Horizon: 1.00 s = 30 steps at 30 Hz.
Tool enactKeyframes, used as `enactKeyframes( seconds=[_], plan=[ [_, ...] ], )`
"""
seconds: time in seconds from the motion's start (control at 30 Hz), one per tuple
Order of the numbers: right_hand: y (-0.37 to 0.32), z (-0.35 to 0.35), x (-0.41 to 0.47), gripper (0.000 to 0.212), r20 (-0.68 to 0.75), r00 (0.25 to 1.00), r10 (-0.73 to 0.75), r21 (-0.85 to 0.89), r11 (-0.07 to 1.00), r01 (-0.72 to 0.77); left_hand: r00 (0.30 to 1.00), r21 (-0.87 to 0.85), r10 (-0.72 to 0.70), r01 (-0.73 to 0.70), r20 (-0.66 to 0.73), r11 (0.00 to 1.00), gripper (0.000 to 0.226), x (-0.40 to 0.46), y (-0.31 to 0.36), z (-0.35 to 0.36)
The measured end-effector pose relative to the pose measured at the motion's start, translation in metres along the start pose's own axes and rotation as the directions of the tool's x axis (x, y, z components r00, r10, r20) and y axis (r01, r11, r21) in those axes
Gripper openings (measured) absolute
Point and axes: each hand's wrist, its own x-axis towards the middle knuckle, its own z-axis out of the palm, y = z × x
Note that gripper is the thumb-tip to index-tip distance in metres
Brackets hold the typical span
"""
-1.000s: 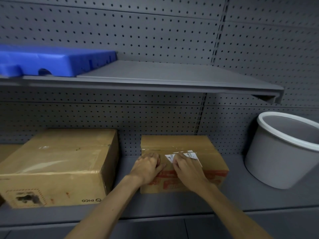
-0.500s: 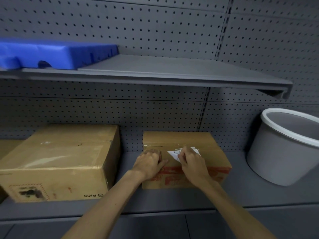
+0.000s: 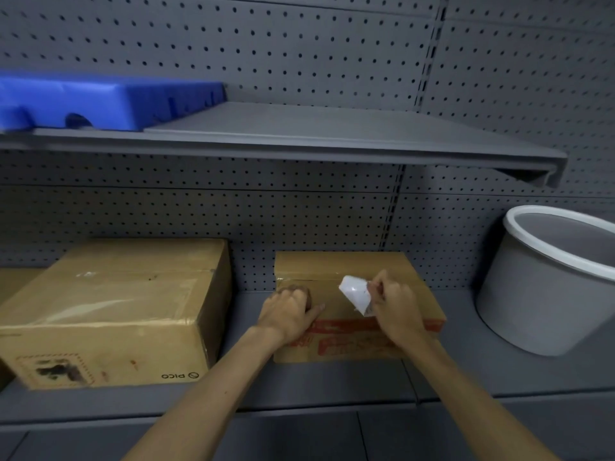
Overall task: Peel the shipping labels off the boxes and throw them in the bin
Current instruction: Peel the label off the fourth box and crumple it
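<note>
**Label lifted from the small box on the lower shelf**

The right hand pinched a white shipping label between thumb and fingers, holding it curled up off the top of the small cardboard box — its pale underside faced the camera, and whether its lower edge still clung to the cardboard could not be told. The left hand lay fingers-down on the left part of the box top, loosely curled and gripping nothing, with the thumb stretched toward the box's middle. Red printing ran across the front face of the box below both hands.

The box sat on the lower shelf against the grey pegboard wall. To its left, close but apart, stood a larger taped cardboard box with a smudged patch on its front. To the right, well apart from the small box, a grey bin with a white rim stood on the same shelf, its mouth tipped toward the hands. On the upper shelf a blue plastic item lay at the far left — the other things all sat on the lower one.
</note>
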Motion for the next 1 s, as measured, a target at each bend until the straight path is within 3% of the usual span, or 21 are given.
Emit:
enactKeyframes(
  seconds=[0.17,0.3,0.53,0.67,0.83,0.93,1.0],
  plan=[
    [-0.008,0.001,-0.007,0.018,0.064,0.995,-0.076,-0.006,0.997,0.076,1.0,0.0,-0.013,0.013,0.009,1.0,0.043,0.0,0.001,-0.001],
    [0.017,-0.032,0.011,0.024,-0.162,0.986,0.031,0.048,0.999,-0.024,1.0,0.005,-0.019,0.019,0.02,1.0,0.043,-0.001,0.002,-0.001],
    [0.003,-0.019,0.001,0.02,0.033,0.995,-0.095,-0.021,0.995,0.096,0.998,-0.015,-0.031,0.032,0.052,0.999,0.04,0.001,0.001,-0.002],
    [0.02,-0.045,0.025,0.022,-0.153,0.987,-0.037,0.048,0.998,0.044,0.999,-0.009,-0.023,0.023,0.041,1.0,0.04,0.0,0.003,-0.004],
    [0.011,-0.034,0.008,0.024,-0.058,0.995,-0.087,0.022,0.996,0.088,0.999,0.002,-0.029,0.029,0.043,1.0,0.041,0.001,0.002,-0.003],
    [0.022,-0.063,0.03,0.02,-0.258,0.965,-0.045,0.078,0.995,0.068,0.999,0.012,-0.026,0.025,0.043,1.0,0.042,0.001,0.002,-0.002],
    [0.022,-0.069,0.03,0.018,-0.267,0.963,-0.049,0.079,0.994,0.072,0.998,0.0,-0.03,0.03,0.051,1.0,0.041,0.002,0.001,-0.002]
  ],
)
